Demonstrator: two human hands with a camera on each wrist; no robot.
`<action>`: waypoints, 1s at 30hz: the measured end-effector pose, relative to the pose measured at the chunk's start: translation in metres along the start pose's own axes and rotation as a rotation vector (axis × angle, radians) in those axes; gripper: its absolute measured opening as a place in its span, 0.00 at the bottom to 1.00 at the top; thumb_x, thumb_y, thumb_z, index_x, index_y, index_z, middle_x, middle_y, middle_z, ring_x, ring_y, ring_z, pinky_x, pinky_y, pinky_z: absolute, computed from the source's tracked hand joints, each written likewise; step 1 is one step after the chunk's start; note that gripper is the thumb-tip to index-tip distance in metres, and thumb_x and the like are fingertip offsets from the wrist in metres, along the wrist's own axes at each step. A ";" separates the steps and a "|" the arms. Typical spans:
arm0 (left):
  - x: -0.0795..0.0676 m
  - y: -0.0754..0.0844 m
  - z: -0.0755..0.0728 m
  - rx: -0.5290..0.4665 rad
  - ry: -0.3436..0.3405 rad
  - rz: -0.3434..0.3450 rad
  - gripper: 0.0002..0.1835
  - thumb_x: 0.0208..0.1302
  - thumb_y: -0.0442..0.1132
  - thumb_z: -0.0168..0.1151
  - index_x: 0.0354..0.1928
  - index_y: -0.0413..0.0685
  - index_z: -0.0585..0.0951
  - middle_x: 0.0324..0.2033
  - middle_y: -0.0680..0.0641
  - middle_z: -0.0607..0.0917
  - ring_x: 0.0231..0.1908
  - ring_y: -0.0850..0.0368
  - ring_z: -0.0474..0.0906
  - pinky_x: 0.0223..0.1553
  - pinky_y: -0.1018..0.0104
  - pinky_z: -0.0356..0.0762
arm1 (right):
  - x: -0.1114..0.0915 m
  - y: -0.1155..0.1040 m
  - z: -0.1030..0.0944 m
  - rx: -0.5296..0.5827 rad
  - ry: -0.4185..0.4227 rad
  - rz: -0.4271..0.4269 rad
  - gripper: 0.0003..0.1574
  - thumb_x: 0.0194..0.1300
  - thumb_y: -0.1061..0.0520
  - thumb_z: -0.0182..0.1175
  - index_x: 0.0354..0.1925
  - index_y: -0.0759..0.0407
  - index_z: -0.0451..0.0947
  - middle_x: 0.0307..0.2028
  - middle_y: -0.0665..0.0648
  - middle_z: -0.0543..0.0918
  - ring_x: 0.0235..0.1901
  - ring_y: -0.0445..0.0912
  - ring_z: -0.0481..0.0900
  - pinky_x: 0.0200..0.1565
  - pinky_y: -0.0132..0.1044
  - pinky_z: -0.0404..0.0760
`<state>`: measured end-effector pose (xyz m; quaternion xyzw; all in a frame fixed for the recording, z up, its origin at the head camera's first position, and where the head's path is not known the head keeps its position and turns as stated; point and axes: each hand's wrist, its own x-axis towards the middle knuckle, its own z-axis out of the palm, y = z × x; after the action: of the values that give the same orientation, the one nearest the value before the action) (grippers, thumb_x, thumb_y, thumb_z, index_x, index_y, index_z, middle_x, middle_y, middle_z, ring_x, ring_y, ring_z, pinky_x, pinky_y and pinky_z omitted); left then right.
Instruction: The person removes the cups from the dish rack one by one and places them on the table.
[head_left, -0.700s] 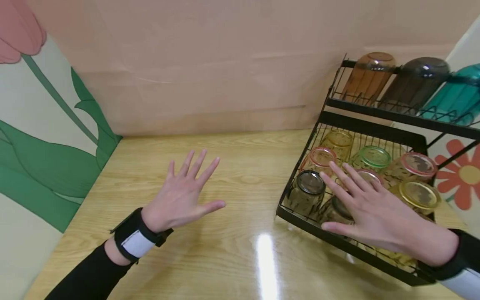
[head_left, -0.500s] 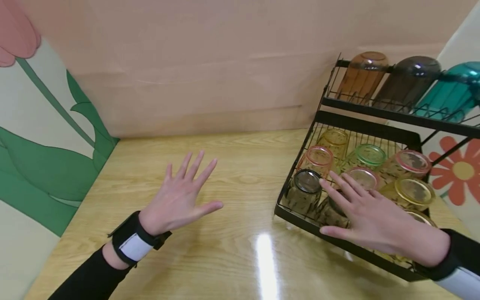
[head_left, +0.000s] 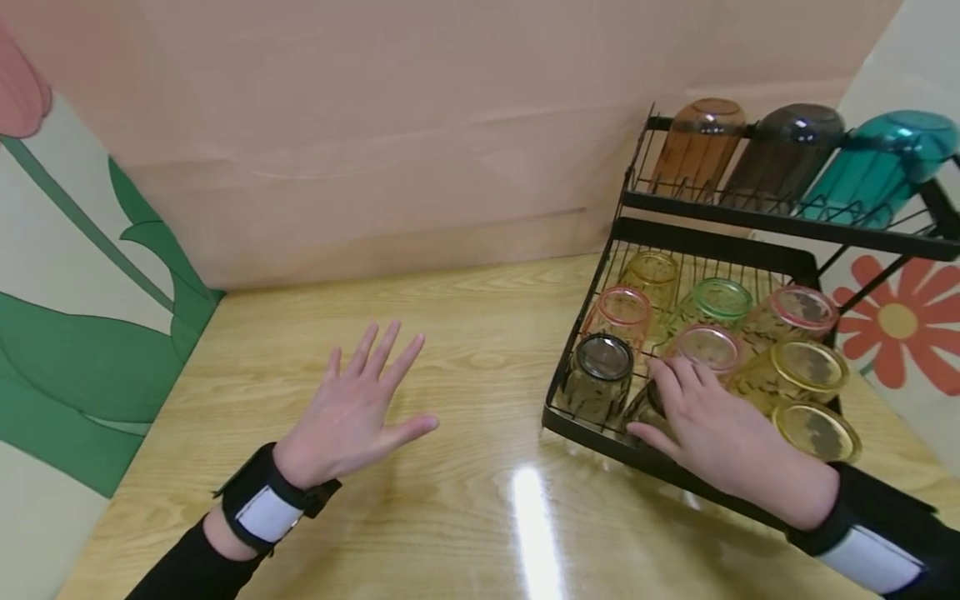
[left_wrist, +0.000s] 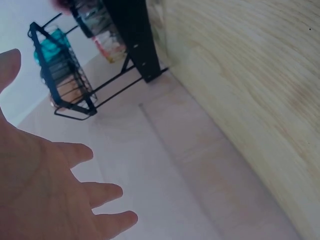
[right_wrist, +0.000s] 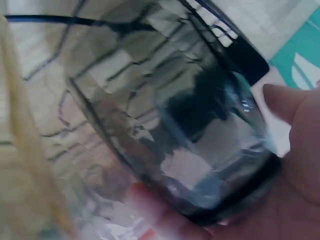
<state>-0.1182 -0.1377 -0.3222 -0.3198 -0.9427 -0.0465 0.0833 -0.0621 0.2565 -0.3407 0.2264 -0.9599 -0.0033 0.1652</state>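
Note:
My left hand [head_left: 352, 421] hovers over the wooden table with its fingers spread and straight, holding nothing. In the left wrist view, that hand's palm [left_wrist: 45, 185] and outstretched fingers show before the wall. My right hand [head_left: 731, 429] reaches into the lower tier of a black wire rack [head_left: 558, 417] and grips an upside-down dark grey glass [right_wrist: 190, 125] in the front row, thumb on one side and fingers on the other. From the head view the hand covers most of this glass. To its left stands another dark-rimmed glass [head_left: 597, 379].
Several upturned glasses crowd the lower tier, among them a pink-rimmed glass [head_left: 705, 348] and a yellow-rimmed glass [head_left: 806, 371]. The upper shelf carries a brown glass [head_left: 697, 150], a dark glass [head_left: 783, 158] and a teal glass [head_left: 877, 167]. A pinkish wall [head_left: 375, 142] rises behind the table.
My right hand has lowered from above the glasses, and its spread fingers have closed round the dark grey glass. The view has swung right; the left hand stays spread.

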 end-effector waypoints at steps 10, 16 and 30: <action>-0.005 -0.001 0.007 -0.047 0.003 0.020 0.43 0.57 0.74 0.36 0.70 0.62 0.47 0.70 0.48 0.45 0.67 0.49 0.44 0.57 0.41 0.53 | 0.007 0.008 0.007 -0.048 0.023 -0.048 0.32 0.56 0.34 0.52 0.38 0.62 0.65 0.29 0.58 0.63 0.24 0.49 0.59 0.17 0.35 0.59; -0.004 -0.002 0.011 -0.068 0.016 0.028 0.41 0.58 0.72 0.36 0.70 0.60 0.51 0.69 0.46 0.51 0.66 0.48 0.47 0.57 0.43 0.56 | 0.006 0.008 0.006 -0.050 0.022 -0.027 0.30 0.55 0.37 0.53 0.38 0.62 0.64 0.30 0.59 0.63 0.25 0.50 0.60 0.16 0.35 0.59; -0.001 -0.011 0.026 -0.112 -0.002 -0.018 0.42 0.57 0.73 0.36 0.68 0.58 0.56 0.66 0.44 0.58 0.60 0.43 0.60 0.55 0.44 0.60 | 0.032 0.009 -0.058 -0.151 -0.051 -0.016 0.32 0.58 0.35 0.47 0.40 0.64 0.65 0.30 0.60 0.64 0.25 0.50 0.60 0.14 0.34 0.58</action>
<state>-0.1275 -0.1434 -0.3482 -0.3153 -0.9416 -0.0996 0.0639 -0.0742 0.2544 -0.2747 0.2211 -0.9589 -0.0826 0.1574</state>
